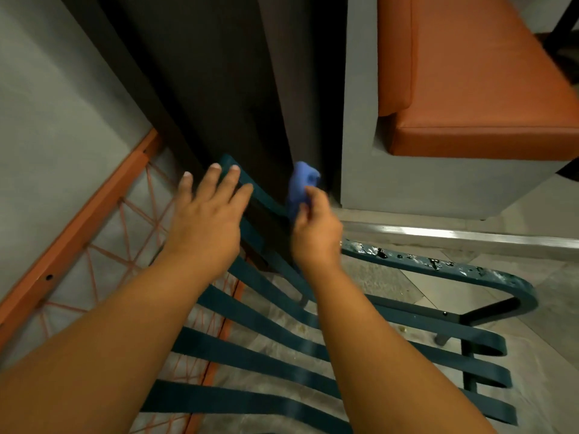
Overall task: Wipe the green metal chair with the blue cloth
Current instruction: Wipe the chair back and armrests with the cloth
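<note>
Blue cloth (301, 187) pinched by right hand (315, 231); left hand (208, 219) flat, fingers straight, on green chair (282, 339).

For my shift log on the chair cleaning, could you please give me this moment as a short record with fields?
chair: green metal chair, slatted, seen from above
armrest: right armrest, paint chipped and blotchy
cloth: blue cloth, bunched, at the chair's top rail
right hand: right hand pinches the cloth
left hand: left hand, fingers straight, lies on the top rail
neighbours: orange frame with cord webbing to the left; orange cushioned bench beyond
progress: cannot tell how much is wiped
</note>
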{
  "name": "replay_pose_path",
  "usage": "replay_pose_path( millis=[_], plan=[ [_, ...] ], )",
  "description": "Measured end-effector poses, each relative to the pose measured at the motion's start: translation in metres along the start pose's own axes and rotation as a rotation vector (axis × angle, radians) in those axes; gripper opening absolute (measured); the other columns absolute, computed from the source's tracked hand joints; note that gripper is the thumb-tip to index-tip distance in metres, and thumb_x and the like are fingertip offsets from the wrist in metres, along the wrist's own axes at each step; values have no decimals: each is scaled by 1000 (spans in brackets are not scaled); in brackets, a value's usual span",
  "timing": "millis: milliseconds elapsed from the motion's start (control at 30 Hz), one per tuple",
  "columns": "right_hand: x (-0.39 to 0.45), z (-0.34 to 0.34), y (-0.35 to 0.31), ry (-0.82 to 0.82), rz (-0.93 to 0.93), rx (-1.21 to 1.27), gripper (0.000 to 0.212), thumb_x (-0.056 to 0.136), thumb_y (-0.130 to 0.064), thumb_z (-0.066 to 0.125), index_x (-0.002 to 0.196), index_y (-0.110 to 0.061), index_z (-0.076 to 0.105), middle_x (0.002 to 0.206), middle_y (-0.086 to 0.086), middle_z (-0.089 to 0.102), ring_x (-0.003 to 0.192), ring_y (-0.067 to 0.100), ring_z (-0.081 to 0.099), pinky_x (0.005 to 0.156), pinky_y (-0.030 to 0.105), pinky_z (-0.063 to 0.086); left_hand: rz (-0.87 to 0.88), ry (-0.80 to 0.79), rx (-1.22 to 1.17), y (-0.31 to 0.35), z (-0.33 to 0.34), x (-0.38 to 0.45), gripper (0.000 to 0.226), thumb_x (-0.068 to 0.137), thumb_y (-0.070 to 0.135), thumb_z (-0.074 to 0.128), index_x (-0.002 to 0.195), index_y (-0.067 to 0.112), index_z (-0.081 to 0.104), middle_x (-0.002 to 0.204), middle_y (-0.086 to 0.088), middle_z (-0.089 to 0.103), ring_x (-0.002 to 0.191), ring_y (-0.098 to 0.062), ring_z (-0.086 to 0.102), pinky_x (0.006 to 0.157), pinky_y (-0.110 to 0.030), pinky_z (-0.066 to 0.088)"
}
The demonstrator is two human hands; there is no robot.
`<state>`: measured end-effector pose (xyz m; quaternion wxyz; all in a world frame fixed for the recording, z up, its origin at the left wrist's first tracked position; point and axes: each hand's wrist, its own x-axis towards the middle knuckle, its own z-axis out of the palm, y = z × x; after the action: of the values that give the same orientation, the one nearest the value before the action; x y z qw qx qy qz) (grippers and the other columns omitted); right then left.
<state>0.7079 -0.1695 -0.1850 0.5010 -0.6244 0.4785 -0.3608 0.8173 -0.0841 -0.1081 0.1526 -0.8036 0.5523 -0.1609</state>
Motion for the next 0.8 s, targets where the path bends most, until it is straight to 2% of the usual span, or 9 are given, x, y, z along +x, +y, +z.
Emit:
replay_pose_path(
  millis=[67, 133, 233, 333, 433, 533, 600, 700, 800],
  plan=[
    [11, 18, 5, -234, -100, -228, 54, 95, -6, 44, 145, -23, 34, 152, 6, 32, 137, 24, 33, 111, 36, 30, 52, -113, 71, 17, 5, 12, 73, 93, 27, 43, 152, 28, 0, 161, -4, -6, 147, -27, -5, 115, -57, -1],
    [15, 29, 20, -412, -114, -436, 64, 96, -12, 42, 151, -31, 13, 160, -1, 6, 147, 21, 6, 116, 51, 9, 65, -216, 136, 28, 9, 20, 71, 93, 27, 40, 152, 26, -1, 161, -3, -6, 147, -27, -9, 111, -63, -8],
    [19, 23, 38, -468, -5, -536, 68, 100, -21, 38, 148, -43, -4, 160, -9, -9, 146, 13, -9, 107, 67, -7, 73, -345, 252, 38, 7, 26, 71, 94, 25, 41, 152, 24, 1, 161, -5, -10, 145, -29, -16, 106, -66, -15],
    [19, 13, 46, -425, 24, -816, 82, 95, -18, 45, 148, -35, -15, 159, -1, -14, 146, 19, -11, 104, 69, -14, 78, -395, 303, 45, 8, 28, 69, 95, 25, 40, 153, 23, 3, 160, -6, -12, 145, -31, -18, 106, -67, -16],
    [10, 9, 54, -344, -111, -964, 80, 96, -21, 42, 148, -27, -19, 159, 6, -12, 147, 24, -7, 105, 68, -15, 77, -417, 311, 51, 11, 27, 70, 95, 25, 40, 153, 21, 1, 160, -7, -12, 145, -32, -18, 106, -67, -15],
    [2, -2, 74, -318, -254, -1029, 78, 97, -23, 41, 149, -25, -17, 160, 8, -9, 147, 26, -4, 111, 62, -10, 70, -422, 308, 55, 14, 26, 70, 95, 25, 38, 153, 19, -1, 160, -7, -13, 144, -33, -19, 107, -66, -15],
    [5, -11, 80, -323, -209, -1047, 72, 99, -22, 39, 150, -19, -12, 160, 12, -4, 147, 28, -1, 116, 54, -3, 75, -421, 298, 55, 17, 25, 69, 96, 25, 37, 153, 19, -2, 160, -7, -14, 144, -33, -19, 108, -65, -14],
    [22, -5, 70, -340, -6, -989, 68, 98, -16, 38, 151, -8, -4, 159, 18, -2, 146, 32, 0, 118, 44, 7, 90, -423, 287, 56, 21, 24, 69, 96, 23, 35, 152, 17, -4, 160, -7, -14, 144, -33, -20, 110, -63, -12],
    [20, 7, 69, -364, -95, -888, 76, 95, -8, 42, 150, -8, -10, 158, 14, -15, 146, 29, -9, 118, 42, 5, 89, -435, 280, 60, 23, 25, 70, 96, 23, 35, 152, 16, -5, 160, -7, -15, 144, -34, -20, 111, -61, -12]
  ],
)
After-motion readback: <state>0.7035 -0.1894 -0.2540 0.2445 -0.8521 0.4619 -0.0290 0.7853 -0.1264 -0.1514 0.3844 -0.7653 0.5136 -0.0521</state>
